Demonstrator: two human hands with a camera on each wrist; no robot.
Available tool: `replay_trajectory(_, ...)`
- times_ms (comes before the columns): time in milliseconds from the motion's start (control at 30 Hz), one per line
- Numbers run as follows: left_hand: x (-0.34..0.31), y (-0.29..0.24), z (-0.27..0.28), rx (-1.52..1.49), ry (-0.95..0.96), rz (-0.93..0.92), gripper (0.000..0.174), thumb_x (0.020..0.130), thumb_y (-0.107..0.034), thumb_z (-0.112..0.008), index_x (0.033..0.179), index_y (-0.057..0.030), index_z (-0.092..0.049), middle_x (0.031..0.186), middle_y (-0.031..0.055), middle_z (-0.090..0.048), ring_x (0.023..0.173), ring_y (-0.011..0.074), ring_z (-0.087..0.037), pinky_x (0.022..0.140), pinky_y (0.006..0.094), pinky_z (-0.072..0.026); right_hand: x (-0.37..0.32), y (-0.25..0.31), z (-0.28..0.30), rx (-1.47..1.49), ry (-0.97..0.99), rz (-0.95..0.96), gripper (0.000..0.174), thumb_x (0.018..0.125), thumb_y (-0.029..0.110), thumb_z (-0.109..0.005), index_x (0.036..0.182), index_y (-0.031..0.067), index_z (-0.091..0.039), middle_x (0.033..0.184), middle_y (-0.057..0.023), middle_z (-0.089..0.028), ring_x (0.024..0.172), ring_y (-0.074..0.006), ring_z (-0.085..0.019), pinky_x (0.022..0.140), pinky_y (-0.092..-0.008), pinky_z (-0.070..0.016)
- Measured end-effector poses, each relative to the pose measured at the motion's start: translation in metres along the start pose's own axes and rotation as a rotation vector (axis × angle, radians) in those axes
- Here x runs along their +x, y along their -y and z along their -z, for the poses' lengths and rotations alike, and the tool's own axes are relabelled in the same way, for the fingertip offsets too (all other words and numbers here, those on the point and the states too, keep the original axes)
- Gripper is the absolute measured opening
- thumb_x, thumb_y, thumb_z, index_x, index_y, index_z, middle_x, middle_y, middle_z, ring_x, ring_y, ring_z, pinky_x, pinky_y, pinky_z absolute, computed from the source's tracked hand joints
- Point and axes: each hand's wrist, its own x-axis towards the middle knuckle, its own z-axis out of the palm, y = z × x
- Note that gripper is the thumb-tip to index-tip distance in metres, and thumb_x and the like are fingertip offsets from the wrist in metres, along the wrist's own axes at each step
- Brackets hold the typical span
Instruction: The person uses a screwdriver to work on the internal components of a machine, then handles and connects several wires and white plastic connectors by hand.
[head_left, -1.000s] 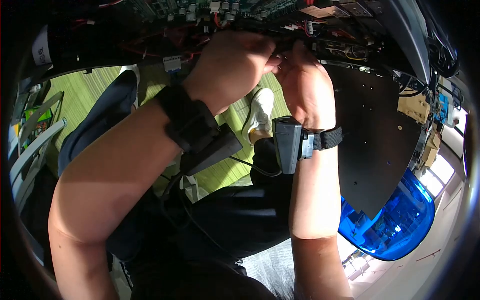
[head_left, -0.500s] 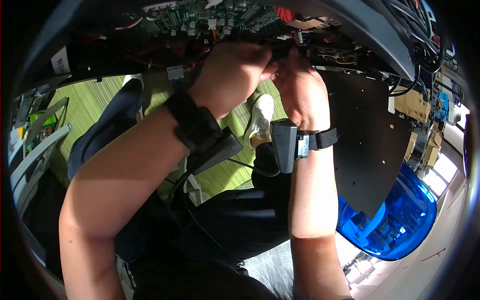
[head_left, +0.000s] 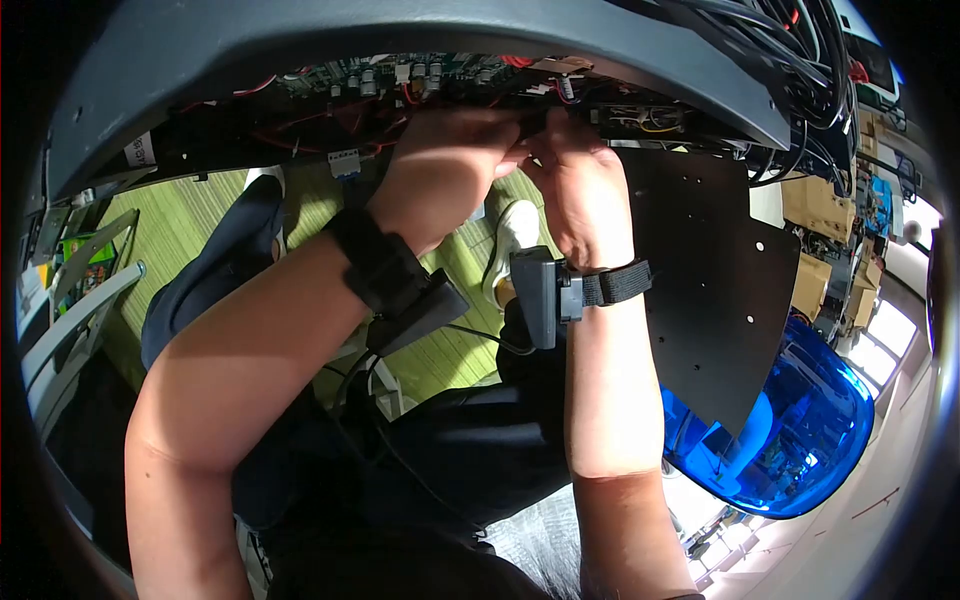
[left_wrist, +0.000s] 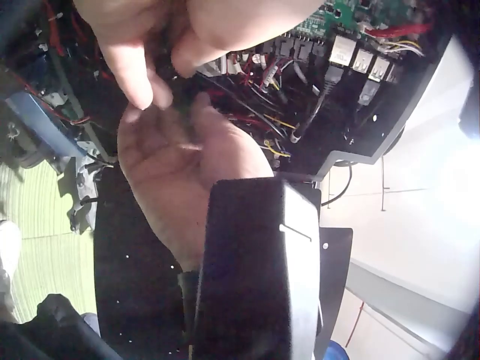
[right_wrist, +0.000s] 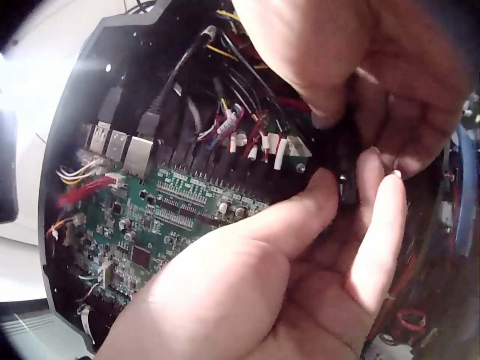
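Both hands are together inside the casing. In the right wrist view my left hand [right_wrist: 247, 277] enters from below, its thumb and fingers pinching a small black part [right_wrist: 345, 176] that looks like a connector or cable end. From above comes my right hand [right_wrist: 315, 45], its thumb and curled fingers gripping the upper end of that part. Their fingertips nearly meet, hiding most of it. In the head view the back of my left hand [head_left: 435, 165] faces up, and my right hand [head_left: 585, 195] shows its palm side. A green circuit board [right_wrist: 142, 225] lies beside the fingers.
A dark curved casing edge [head_left: 400, 45] arches over the hands. Wires with white plugs [right_wrist: 277, 154] crowd close by. A black perforated panel [head_left: 710, 280] hangs at right, before a blue translucent shell [head_left: 800, 420]. A white connector [head_left: 345, 162] dangles at left.
The casing edge has come further down into the head view, covering more of the circuit board. Both hands stay together at the same place within the casing, appearing slightly further left.
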Motion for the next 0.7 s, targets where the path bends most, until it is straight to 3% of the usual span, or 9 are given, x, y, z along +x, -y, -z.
replay_trajectory(700,-0.0002,-0.005,-0.0003,0.075,-0.002,0.018,0.026,0.092,-0.006,-0.051,0.113,0.0105,-0.052,0.105,0.0193,-0.06,0.099,0.0239,-0.061,0.091,0.031,-0.0499,-0.0006,0.0024,0.001,-0.021,-0.015,-0.006,0.017,0.095,0.017,-0.049,0.099,0.0014,-0.054,0.089,-0.0074,-0.059,0.081,-0.0164,-0.057,0.081,-0.0343,-0.0475)
